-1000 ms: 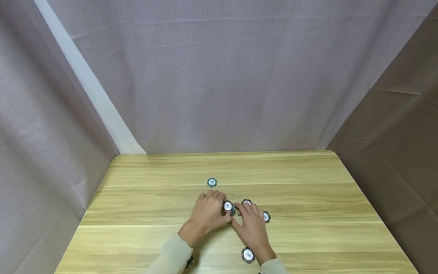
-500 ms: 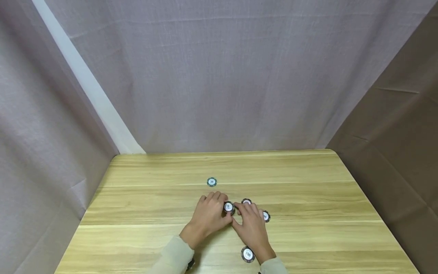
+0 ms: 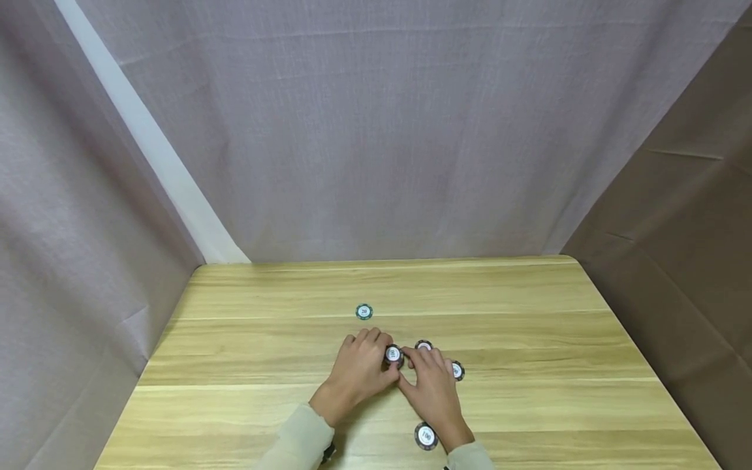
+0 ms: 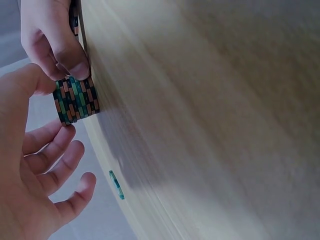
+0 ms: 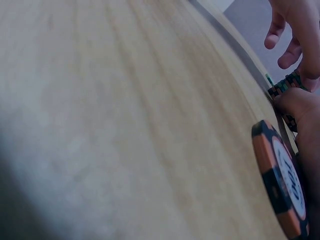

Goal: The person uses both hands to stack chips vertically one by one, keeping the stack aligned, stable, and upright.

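Note:
A stack of poker chips point(image 3: 393, 354), topped by a dark chip, stands between both hands near the middle of the table. Its orange, green and black edges show in the left wrist view, where the stack point(image 4: 76, 101) looks evenly lined up. My left hand point(image 3: 358, 371) pinches the stack's upper end between thumb and fingertips, its other fingers spread loosely. From the right, my right hand point(image 3: 431, 385) holds the lower part with thumb and forefinger. The far side of the stack is hidden.
A green 20 chip point(image 3: 364, 311) lies beyond the left hand. Two dark chips, one behind point(image 3: 423, 345) and one right point(image 3: 457, 371), are partly covered by the right hand. A 100 chip point(image 3: 425, 436) lies beside the right wrist. Curtains point(image 3: 376, 130) enclose the wooden table point(image 3: 235, 352).
The top chips have shifted slightly right with the left hand, and now sit squarely over the green ones that showed beside them. The right hand has stayed in place.

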A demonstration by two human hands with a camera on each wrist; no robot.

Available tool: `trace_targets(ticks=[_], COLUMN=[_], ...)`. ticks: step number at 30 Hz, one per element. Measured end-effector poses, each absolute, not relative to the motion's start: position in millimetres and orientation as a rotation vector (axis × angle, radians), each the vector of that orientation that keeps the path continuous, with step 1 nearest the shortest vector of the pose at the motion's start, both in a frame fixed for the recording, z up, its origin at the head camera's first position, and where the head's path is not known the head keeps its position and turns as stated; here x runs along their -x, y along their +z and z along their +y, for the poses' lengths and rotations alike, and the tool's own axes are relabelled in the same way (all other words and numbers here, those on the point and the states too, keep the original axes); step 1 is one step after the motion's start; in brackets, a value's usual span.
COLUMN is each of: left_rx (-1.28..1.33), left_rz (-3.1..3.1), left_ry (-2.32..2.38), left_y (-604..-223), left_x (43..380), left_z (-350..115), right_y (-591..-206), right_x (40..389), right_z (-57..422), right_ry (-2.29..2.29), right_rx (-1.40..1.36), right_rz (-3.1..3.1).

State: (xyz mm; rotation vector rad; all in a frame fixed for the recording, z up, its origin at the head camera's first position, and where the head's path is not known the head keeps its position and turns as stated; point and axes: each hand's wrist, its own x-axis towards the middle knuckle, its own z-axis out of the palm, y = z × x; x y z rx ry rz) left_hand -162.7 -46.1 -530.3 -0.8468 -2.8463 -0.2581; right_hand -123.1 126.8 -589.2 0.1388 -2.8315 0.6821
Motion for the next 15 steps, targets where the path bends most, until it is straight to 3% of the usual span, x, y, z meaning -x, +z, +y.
trace_targets(ticks=[15], left_rx=[0.754], left_rz=[-2.781], left_ry=[-0.422], left_y=[-526.4], left_x=[179.9], left_z=[-59.2], right_y=[-588.4], right_x=[123.8], right_z=[125.6], right_ry=[0.718], right_rx=[-0.125], right_rz=[-2.837])
